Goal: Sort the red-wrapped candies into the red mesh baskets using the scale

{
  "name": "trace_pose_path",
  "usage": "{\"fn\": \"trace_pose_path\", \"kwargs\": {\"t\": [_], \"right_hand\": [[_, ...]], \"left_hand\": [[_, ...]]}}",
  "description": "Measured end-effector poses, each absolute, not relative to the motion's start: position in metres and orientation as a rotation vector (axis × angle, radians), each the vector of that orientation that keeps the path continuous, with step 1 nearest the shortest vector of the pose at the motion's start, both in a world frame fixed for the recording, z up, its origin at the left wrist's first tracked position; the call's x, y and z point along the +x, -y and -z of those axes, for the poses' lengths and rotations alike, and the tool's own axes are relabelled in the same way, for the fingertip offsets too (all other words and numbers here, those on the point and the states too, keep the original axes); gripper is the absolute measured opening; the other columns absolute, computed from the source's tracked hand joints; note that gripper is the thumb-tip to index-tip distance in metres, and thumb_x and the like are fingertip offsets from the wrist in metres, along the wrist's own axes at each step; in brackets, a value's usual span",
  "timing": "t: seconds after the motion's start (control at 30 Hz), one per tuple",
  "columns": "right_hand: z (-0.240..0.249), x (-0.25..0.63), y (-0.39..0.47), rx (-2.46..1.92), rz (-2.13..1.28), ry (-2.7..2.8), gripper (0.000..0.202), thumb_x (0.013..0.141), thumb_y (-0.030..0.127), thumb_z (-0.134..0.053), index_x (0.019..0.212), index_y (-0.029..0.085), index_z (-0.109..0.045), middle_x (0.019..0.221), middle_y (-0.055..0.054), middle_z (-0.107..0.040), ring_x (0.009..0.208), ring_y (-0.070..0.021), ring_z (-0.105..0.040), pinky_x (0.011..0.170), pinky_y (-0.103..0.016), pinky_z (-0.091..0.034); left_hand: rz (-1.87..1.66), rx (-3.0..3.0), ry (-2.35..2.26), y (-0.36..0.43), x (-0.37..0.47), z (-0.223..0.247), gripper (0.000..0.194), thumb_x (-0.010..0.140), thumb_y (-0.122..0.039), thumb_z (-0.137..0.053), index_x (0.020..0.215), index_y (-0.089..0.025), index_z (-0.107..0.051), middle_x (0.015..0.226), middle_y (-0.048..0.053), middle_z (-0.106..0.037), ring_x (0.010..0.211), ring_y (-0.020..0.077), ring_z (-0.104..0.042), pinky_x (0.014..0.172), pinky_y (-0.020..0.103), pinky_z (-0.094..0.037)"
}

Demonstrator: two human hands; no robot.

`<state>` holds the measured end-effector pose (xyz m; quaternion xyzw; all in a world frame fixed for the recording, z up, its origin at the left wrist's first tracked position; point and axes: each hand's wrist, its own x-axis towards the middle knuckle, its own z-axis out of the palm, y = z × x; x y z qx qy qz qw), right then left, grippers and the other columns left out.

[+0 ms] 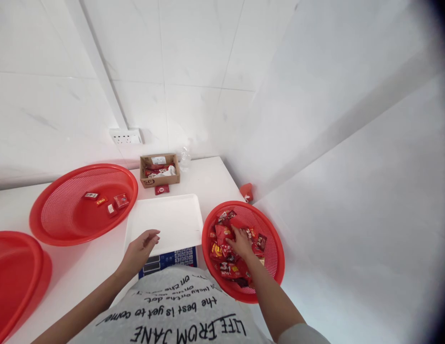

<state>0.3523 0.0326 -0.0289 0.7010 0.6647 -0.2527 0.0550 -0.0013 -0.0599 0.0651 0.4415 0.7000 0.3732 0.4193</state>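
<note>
Nearest the camera, the right hand (241, 242) rests palm down in the round red plastic mesh basket (272, 260) at the table's right edge, fingers spread and pressed onto the heap of small glossy red snack packets (225, 251); whether any packet is gripped cannot be told. The packets are crinkled foil, too many and too overlapped to count. The left hand (141, 249) hovers open, fingers loosely curled, holding nothing, over the near left corner of the white flat-topped weighing scale (165, 222). The scale's blue keypad panel (170, 260) shows just below, partly hidden by the person's grey printed shirt.

At far left, a second red plastic basket (10, 277) is cut off by the frame edge. Beyond it, a third red mesh basket (84, 203) lies just beside the scale and holds four small packets (107, 201), lying apart.

Further back, one small brown cardboard box (159, 169) stands open, holding red packets and a white wrapper. One loose red packet (162, 189) lies touching its front. Another red object (246, 192) sits against the right wall. A white wall socket strip (126, 136) is mounted on the tiled wall behind. The smooth white table (208, 177) carries three baskets in all.
</note>
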Motion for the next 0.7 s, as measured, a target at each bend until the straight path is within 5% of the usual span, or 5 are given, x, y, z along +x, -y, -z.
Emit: {"fn": "trace_pose_path", "kwargs": {"t": [0.17, 0.33, 0.43, 0.57, 0.7], "right_hand": [[0.026, 0.343, -0.034, 2.105, 0.721, -2.045, 0.068, 0.073, 0.052, -0.054, 0.133, 0.026, -0.037, 0.139, -0.011, -0.036, 0.131, -0.033, -0.023, 0.103, -0.056, -0.009], [0.028, 0.332, -0.045, 2.001, 0.75, -2.149, 0.074, 0.071, 0.05, -0.057, 0.136, 0.024, -0.031, 0.142, -0.011, -0.032, 0.132, -0.0304, -0.022, 0.105, -0.054, -0.002], [0.03, 0.329, -0.046, 2.014, 0.777, -2.167, 0.07, 0.071, 0.045, -0.06, 0.133, 0.023, -0.036, 0.135, -0.013, -0.04, 0.125, -0.0296, -0.034, 0.104, -0.051, -0.01], [0.033, 0.332, -0.045, 1.992, 0.989, -2.202, 0.056, 0.07, 0.033, -0.062, 0.122, 0.018, -0.049, 0.113, -0.011, -0.057, 0.104, -0.0255, -0.052, 0.092, -0.037, -0.034], [0.033, 0.334, -0.041, 1.954, 1.102, -2.244, 0.032, 0.074, 0.02, -0.053, 0.105, 0.017, -0.06, 0.107, -0.008, -0.059, 0.096, -0.0193, -0.055, 0.086, -0.029, -0.039]], "left_hand": [[-0.949, 1.091, -1.732, 0.055, 0.006, -0.061, 0.046, 0.064, -0.06, -0.055, 0.088, -0.021, -0.06, 0.082, 0.004, -0.069, 0.08, 0.0213, -0.065, 0.079, 0.035, -0.05], [-0.926, 1.102, -1.728, 0.053, 0.009, -0.058, 0.044, 0.065, -0.059, -0.055, 0.088, -0.021, -0.061, 0.082, 0.003, -0.069, 0.081, 0.0212, -0.065, 0.078, 0.035, -0.051], [-0.929, 1.098, -1.719, 0.053, 0.009, -0.057, 0.044, 0.065, -0.058, -0.055, 0.089, -0.021, -0.06, 0.083, 0.003, -0.069, 0.081, 0.0211, -0.065, 0.079, 0.035, -0.05], [-0.922, 1.085, -1.72, 0.054, 0.01, -0.053, 0.046, 0.064, -0.059, -0.056, 0.089, -0.02, -0.06, 0.082, 0.004, -0.069, 0.08, 0.0209, -0.065, 0.079, 0.035, -0.05], [-0.901, 1.116, -1.71, 0.054, 0.012, -0.049, 0.045, 0.066, -0.058, -0.055, 0.089, -0.02, -0.06, 0.083, 0.004, -0.069, 0.082, 0.0206, -0.065, 0.08, 0.035, -0.05]]}}
